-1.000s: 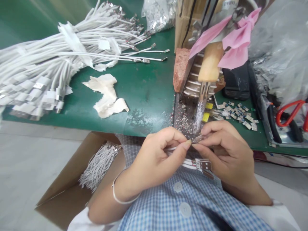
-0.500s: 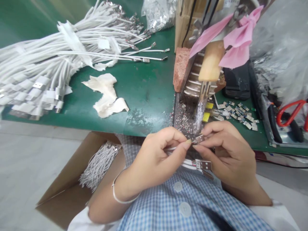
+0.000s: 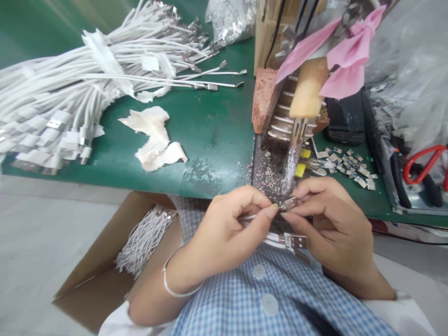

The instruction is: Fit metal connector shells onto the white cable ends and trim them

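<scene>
Close in front of the bench edge, my left hand [image 3: 241, 228] pinches the end of a white cable [image 3: 248, 218] between thumb and forefinger. My right hand [image 3: 329, 228] is closed on a small metal USB connector [image 3: 290, 203] at that cable's tip. Below the fingers, several more white cables [image 3: 275, 239] run out of my left hand, one ending in a USB plug [image 3: 298, 241]. Just above the connector is the silvery tip of a soldering iron [image 3: 289, 170], whose wooden handle [image 3: 307, 88] is tied with a pink cloth strip [image 3: 350, 56].
A large bundle of white USB cables [image 3: 115, 70] lies at the left of the green bench [image 3: 217, 126], near torn tape [image 3: 154, 140]. Loose connectors [image 3: 350, 163] and red-handled pliers [image 3: 422, 163] lie right. A cardboard box [image 3: 94, 256] below holds cables. A brick [image 3: 264, 100] stands beside the iron.
Hardly anything differs. Both hands keep their pinch, and the small connector has tilted very slightly between the fingers.
</scene>
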The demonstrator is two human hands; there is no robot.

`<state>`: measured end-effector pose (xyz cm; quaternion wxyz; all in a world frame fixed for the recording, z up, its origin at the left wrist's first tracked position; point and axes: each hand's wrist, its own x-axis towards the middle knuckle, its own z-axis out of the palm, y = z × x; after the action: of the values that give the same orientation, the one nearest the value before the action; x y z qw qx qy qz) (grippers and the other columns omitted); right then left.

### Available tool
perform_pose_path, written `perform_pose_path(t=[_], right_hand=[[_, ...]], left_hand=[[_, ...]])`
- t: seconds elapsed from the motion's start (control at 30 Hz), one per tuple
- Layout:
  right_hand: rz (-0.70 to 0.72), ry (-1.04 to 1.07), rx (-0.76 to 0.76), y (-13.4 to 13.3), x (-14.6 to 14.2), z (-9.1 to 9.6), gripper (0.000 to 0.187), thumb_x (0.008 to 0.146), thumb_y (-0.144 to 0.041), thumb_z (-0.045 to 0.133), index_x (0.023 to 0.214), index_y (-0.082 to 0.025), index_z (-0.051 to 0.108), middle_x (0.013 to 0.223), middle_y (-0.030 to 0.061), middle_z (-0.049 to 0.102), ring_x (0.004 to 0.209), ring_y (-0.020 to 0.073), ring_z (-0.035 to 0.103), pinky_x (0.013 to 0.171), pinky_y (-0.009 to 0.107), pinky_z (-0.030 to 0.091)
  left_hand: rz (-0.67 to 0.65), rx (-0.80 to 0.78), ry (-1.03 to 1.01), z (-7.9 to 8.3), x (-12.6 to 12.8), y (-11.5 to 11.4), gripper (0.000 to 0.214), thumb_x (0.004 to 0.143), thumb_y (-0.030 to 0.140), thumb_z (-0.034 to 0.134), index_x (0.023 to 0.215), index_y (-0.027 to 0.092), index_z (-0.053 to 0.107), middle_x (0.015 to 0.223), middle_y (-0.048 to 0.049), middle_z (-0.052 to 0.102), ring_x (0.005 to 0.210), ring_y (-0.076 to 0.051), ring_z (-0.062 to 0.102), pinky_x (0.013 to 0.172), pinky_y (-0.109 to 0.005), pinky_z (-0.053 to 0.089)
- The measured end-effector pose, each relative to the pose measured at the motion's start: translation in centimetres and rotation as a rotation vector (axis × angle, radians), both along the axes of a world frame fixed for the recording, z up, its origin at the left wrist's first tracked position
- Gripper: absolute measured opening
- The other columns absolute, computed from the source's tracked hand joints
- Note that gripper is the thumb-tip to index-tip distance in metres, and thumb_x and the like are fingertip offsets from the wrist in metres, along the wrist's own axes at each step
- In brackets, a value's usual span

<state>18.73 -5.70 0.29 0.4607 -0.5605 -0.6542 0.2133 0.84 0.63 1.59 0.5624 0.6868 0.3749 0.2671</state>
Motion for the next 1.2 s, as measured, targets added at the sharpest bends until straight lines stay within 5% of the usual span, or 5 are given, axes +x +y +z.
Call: perform_pose_path(t=[1.2], right_hand=[[0.039, -0.007, -0.053, -1.7, 0.3, -0.8, 0.011, 0.085, -0.011, 0.063, 0.083, -0.022, 0.063, 0.092, 0.0042, 0.064, 0.084, 0.0184, 0.065, 0.072, 0.032, 0.056]], left_hand=[[-0.077, -0.054, 0.084, -1.1, -0.9, -0.7, 0.021, 0.095, 0.028, 0.055, 0.079, 0.016, 0.060, 0.058, 0.0052, 0.050, 0.048, -0.007, 0.040, 0.043, -0.017, 0.031]])
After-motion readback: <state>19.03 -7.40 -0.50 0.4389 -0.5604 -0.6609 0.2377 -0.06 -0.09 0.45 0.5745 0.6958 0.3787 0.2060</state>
